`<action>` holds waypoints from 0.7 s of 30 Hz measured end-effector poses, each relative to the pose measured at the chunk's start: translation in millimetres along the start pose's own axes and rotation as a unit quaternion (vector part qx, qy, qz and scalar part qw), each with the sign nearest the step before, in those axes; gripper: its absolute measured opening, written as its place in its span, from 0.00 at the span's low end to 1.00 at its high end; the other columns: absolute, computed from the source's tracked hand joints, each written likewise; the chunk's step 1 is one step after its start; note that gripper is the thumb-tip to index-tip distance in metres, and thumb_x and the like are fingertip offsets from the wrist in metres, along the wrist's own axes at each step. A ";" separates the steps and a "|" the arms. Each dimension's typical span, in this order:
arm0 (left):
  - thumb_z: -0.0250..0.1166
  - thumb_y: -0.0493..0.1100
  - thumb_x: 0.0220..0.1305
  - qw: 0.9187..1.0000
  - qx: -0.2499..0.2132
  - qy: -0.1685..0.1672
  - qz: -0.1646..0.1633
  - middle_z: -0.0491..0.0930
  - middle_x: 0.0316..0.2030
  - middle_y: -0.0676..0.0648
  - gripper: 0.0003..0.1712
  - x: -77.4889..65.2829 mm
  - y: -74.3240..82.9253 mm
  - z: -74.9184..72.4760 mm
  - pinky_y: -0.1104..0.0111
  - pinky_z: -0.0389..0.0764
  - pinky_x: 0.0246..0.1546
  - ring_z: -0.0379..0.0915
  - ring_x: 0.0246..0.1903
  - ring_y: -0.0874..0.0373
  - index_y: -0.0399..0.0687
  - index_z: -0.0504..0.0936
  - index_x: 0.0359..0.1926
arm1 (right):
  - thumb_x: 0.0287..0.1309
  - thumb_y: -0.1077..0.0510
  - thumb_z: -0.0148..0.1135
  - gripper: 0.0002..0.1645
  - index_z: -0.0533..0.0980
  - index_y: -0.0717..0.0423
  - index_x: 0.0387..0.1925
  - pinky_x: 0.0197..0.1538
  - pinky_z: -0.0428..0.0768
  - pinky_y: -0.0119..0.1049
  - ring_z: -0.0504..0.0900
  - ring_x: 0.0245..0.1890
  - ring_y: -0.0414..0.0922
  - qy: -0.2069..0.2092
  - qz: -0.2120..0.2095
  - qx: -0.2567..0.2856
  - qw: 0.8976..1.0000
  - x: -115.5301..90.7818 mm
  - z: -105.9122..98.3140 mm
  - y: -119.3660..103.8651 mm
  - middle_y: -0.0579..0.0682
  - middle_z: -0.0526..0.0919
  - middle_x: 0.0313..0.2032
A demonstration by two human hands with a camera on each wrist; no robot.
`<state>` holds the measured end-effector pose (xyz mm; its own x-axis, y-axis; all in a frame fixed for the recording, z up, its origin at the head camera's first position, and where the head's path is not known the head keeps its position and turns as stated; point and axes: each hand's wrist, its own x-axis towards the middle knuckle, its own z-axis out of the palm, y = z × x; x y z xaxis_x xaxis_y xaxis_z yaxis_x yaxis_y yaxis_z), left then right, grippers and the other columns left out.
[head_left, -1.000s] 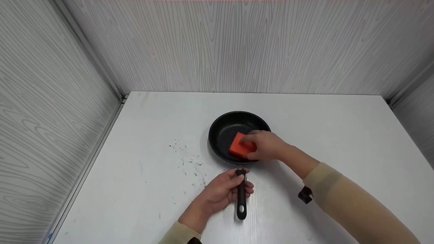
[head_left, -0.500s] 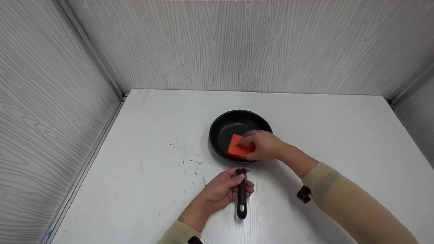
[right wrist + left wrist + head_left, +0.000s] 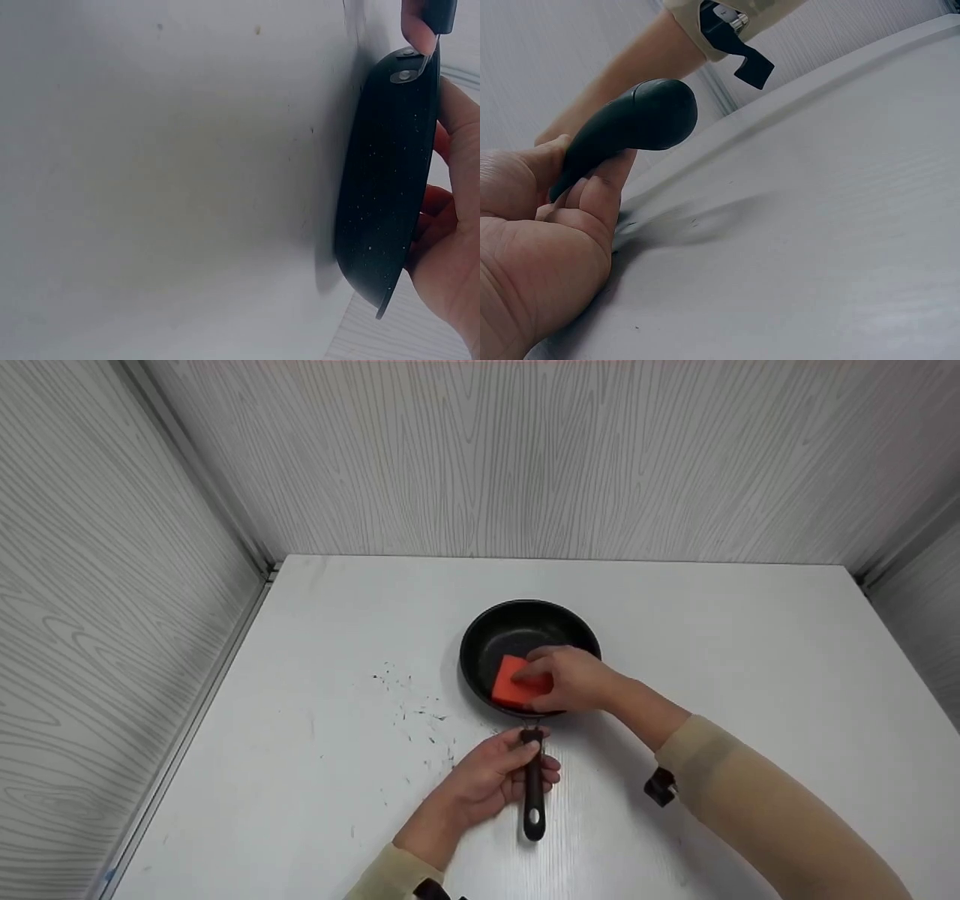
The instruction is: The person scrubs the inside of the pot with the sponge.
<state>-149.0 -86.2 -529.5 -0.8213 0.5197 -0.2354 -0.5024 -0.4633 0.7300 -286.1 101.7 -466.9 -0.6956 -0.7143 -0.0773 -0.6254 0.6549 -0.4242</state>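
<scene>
A black frying pan point(image 3: 510, 628) sits on the white table with its handle point(image 3: 533, 802) toward me. My left hand point(image 3: 487, 780) grips that handle close to the pan, thumb on top and fingers beneath. In the left wrist view the rounded end of the handle point(image 3: 656, 116) sticks out past the fingers. Inside the pan, at its near side, my right hand point(image 3: 574, 679) holds an orange-red sponge point(image 3: 510, 679) against the bottom. The right wrist view shows the speckled outer wall of the pan point(image 3: 386, 165), with the right hand point(image 3: 450, 217) reaching over its rim; the sponge is hidden there.
Dark crumbs and flecks point(image 3: 420, 716) lie scattered on the table point(image 3: 712, 645) left of the pan. Pale wood-grain panels stand at the back point(image 3: 480, 457) and on the left point(image 3: 97, 622), with another at the right edge.
My right hand has slid the sponge a little to the left across the pan's bottom. The left hand keeps its grip on the handle, and the pan stays in about the same place.
</scene>
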 end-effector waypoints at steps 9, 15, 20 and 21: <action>0.57 0.39 0.82 1.000 0.003 0.009 -0.004 0.86 0.44 0.38 0.25 -0.6 0.6 0.1 0.57 0.88 0.54 0.88 0.42 0.52 0.33 0.68 0.73 | 0.61 0.47 0.76 0.27 0.85 0.41 0.62 0.69 0.77 0.50 0.75 0.69 0.55 0.001 0.010 0.003 1.000 5.7 5.5 -2.0 0.57 0.78 0.68; 0.58 0.39 0.82 1.000 0.002 0.014 -0.004 0.86 0.44 0.38 0.26 -0.3 0.6 -0.3 0.57 0.87 0.55 0.88 0.42 0.52 0.33 0.68 0.73 | 0.61 0.46 0.76 0.28 0.85 0.42 0.63 0.70 0.76 0.49 0.75 0.69 0.55 -0.001 0.017 0.002 1.000 9.2 6.2 -4.4 0.57 0.77 0.69; 0.57 0.39 0.82 1.000 0.003 0.012 -0.003 0.85 0.44 0.38 0.25 0.5 0.4 0.2 0.56 0.88 0.54 0.88 0.42 0.52 0.33 0.68 0.73 | 0.61 0.45 0.76 0.28 0.85 0.42 0.63 0.71 0.75 0.49 0.74 0.70 0.54 0.003 0.017 -0.001 1.000 11.7 7.0 -4.3 0.57 0.76 0.69; 0.57 0.39 0.82 1.000 0.003 0.012 -0.002 0.85 0.44 0.38 0.25 0.7 0.5 0.4 0.56 0.88 0.54 0.88 0.42 0.51 0.33 0.68 0.73 | 0.61 0.45 0.76 0.28 0.84 0.42 0.63 0.71 0.75 0.49 0.74 0.70 0.54 0.004 0.015 -0.001 1.000 12.4 7.2 -4.4 0.57 0.76 0.69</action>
<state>-149.7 -85.8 -529.0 -0.8254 0.5043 -0.2537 -0.5046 -0.4574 0.7322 -289.4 88.2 -472.5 -0.7177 -0.6915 -0.0822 -0.6045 0.6773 -0.4194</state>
